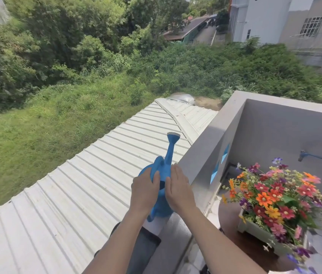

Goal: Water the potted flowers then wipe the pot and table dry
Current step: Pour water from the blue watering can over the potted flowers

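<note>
A blue watering can (165, 171) stands on the grey balcony ledge (197, 165), its spout with a rose head pointing away over the roof. My left hand (144, 191) grips its left side and my right hand (178, 189) presses against its right side. The potted flowers (274, 194), orange, red, pink and purple, fill a white rectangular pot (255, 231). That pot rests on a dark round table (229, 220) to the right of my arms.
A white corrugated roof (89, 190) lies below the ledge on the left. A tap with a blue handle (306, 155) is on the grey balcony wall. A dark flat object (142, 252) lies on the ledge under my left forearm.
</note>
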`<state>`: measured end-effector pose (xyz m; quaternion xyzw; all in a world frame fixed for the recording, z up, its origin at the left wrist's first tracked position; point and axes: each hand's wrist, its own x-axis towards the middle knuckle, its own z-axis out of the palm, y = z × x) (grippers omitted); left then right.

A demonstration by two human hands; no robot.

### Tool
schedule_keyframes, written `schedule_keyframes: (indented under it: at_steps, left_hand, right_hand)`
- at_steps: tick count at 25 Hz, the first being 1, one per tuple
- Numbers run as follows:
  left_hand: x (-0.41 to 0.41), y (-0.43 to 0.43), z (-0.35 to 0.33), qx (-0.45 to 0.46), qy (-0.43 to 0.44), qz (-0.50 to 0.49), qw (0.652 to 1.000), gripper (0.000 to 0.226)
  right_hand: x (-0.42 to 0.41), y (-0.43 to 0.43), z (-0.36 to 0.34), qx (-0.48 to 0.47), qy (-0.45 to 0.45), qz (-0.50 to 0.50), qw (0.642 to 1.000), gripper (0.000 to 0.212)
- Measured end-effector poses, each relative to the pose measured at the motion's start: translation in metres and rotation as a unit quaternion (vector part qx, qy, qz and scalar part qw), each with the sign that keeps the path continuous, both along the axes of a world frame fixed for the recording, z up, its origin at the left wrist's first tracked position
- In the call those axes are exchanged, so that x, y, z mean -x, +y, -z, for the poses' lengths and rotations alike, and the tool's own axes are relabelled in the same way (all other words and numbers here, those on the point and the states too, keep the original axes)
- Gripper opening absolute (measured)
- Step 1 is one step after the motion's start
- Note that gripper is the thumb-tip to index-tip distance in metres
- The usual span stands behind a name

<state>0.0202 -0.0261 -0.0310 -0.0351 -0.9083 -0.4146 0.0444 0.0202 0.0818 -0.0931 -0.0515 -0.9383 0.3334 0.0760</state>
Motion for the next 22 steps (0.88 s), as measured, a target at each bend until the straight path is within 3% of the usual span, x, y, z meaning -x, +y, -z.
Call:
schedule_keyframes:
  at_steps: [7, 13, 16, 22]
  left_hand:
    - [0.010, -0.006, -0.008, 0.000, -0.008, 0.075, 0.997, 0.016]
    - [-0.008, 0.012, 0.002, -0.052, 0.101, -0.028, 0.993, 0.015]
    - [0.002, 0.011, 0.002, -0.079, 0.104, -0.025, 0.991, 0.023]
    - [0.013, 0.011, -0.011, -0.060, 0.111, 0.037, 0.991, 0.016]
  right_hand:
    - [-0.010, -0.007, -0.005, 0.000, 0.013, 0.088, 0.996, 0.076]
    - [-0.008, 0.006, -0.011, 0.021, -0.001, 0.063, 0.998, 0.055]
    - [-0.007, 0.009, -0.013, 0.021, 0.003, 0.050, 0.999, 0.053]
    - [-0.015, 0.009, -0.027, 0.038, -0.033, 0.077, 0.996, 0.057]
